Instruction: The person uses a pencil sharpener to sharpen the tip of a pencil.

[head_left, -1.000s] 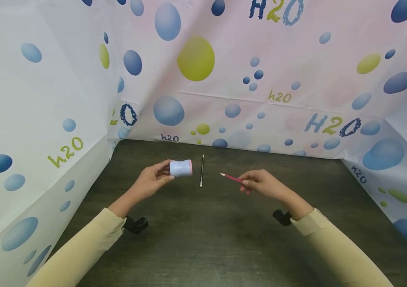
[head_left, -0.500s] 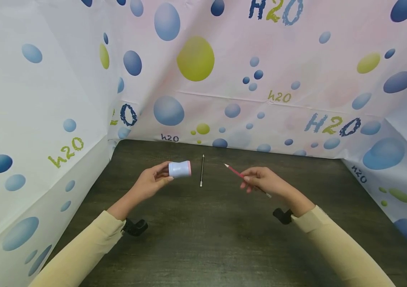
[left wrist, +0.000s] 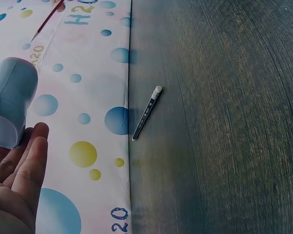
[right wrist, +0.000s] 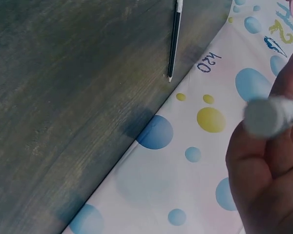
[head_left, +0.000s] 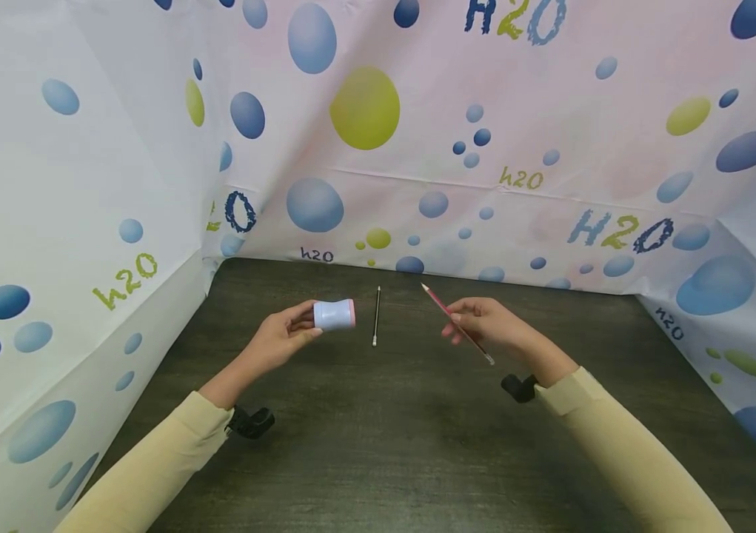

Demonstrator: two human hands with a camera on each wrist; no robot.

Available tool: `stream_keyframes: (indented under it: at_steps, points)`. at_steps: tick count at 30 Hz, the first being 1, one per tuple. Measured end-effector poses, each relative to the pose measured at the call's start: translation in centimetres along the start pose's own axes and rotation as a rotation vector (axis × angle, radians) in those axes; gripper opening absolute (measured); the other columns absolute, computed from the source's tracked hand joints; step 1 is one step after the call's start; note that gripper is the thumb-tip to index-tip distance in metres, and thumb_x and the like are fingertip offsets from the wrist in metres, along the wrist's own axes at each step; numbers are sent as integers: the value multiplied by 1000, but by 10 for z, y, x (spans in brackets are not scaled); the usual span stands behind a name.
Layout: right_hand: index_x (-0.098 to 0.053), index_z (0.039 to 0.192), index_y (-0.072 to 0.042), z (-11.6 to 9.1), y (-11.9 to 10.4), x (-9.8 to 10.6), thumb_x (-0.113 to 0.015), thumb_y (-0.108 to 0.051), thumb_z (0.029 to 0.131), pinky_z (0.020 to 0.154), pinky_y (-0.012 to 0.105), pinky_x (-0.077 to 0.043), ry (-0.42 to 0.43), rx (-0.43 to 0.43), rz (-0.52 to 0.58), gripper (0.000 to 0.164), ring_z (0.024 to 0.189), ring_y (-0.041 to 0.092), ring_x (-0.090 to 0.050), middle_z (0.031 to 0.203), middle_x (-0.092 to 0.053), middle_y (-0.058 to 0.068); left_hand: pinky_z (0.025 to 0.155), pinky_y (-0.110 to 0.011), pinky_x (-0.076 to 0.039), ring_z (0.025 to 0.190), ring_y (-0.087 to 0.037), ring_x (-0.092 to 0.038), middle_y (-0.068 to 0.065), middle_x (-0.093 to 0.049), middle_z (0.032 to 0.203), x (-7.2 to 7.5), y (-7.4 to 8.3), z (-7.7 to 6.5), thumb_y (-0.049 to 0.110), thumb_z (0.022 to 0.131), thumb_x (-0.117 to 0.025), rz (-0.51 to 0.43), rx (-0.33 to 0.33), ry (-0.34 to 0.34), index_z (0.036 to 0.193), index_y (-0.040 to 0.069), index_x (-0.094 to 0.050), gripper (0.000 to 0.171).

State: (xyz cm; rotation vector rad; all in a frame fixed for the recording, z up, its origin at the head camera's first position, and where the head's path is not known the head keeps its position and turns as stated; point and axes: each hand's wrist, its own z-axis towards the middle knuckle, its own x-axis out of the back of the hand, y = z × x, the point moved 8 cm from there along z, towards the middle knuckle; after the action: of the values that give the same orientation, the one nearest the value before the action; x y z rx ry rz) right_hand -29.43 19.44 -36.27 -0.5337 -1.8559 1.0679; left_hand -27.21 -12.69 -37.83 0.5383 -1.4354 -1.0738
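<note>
My left hand (head_left: pixel 274 339) grips a light blue, waisted pencil sharpener (head_left: pixel 334 314) lying sideways, its pink end facing right. In the left wrist view the thumb and fingers hold that sharpener (left wrist: pixel 14 90) at its lower part. Across from it, my right hand (head_left: pixel 494 324) pinches a red pencil (head_left: pixel 436 300) near its middle, sharpened tip up and to the left. The pencil's white eraser end (right wrist: pixel 263 118) looms blurred in the right wrist view. Between the hands, a black pencil (head_left: pixel 376 318) lies on the table, white eraser end toward me.
The dark wooden table (head_left: pixel 364 444) meets a white backdrop (head_left: pixel 431 96) printed with blue and green dots and "H2O" lettering behind and at both sides. Black straps with camera mounts (head_left: pixel 252 423) sit at both wrists, below beige sleeves (head_left: pixel 151 455).
The red pencil has turned in my right hand: its tip has swung up and its eraser end now shows below the hand. The hand has risen slightly. My left hand barely moved.
</note>
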Motion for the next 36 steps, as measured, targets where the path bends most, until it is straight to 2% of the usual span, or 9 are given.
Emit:
stream_keyframes:
  at_steps: [7,13,21,23,26,30,33,36]
  points:
    - [-42,149,6,16,-4,6,-43,-17,111,95,41,-59,7,-20,-8,45,93,15,-72,122,-70,25,108,-50,-55,130,-46,-60,-33,-54,145,1,-3,-1,10,104,-60,-2,18,-6,153,-9,-39,57]
    - [-37,152,7,31,-5,12,-43,-18,111,101,45,-57,5,-29,1,48,94,13,-72,120,-73,19,108,-51,-54,130,-46,-60,-33,-54,146,3,-3,-1,10,104,-60,10,16,-1,152,-8,-40,56]
    - [-38,151,6,50,-2,13,-41,-18,112,108,51,-53,26,-60,109,46,102,16,-69,136,-60,27,109,-51,-53,131,-46,-59,-33,-54,146,4,-5,0,11,104,-59,24,27,-2,152,-8,-40,55]
    - [-37,152,6,54,-1,13,-40,-18,112,110,53,-51,34,-62,136,47,104,14,-68,139,-58,26,109,-52,-53,130,-46,-60,-33,-54,146,4,-5,0,11,104,-59,26,27,0,152,-9,-40,56]
    - [-36,153,7,61,3,13,-39,-17,112,114,55,-48,47,-66,180,47,106,14,-66,133,-60,19,109,-52,-53,130,-46,-60,-34,-54,146,5,-5,1,11,104,-60,26,25,2,152,-10,-40,56]
    - [-35,153,9,69,6,13,-40,-15,112,114,51,-49,69,-73,240,48,104,11,-63,120,-60,5,110,-53,-52,130,-46,-60,-34,-54,146,5,-7,1,11,104,-60,24,34,2,152,-10,-39,56]
    - [-34,154,10,75,8,12,-41,-14,111,113,47,-50,97,-91,293,49,105,12,-62,115,-59,2,111,-54,-51,130,-46,-59,-34,-53,146,6,-9,1,11,104,-60,23,50,1,152,-10,-39,57]
    - [-35,154,10,81,12,10,-43,-13,111,101,35,-59,133,-119,341,50,102,12,-63,106,-59,-3,111,-54,-50,130,-46,-60,-34,-54,146,6,-11,0,12,104,-60,25,61,3,152,-10,-39,56]
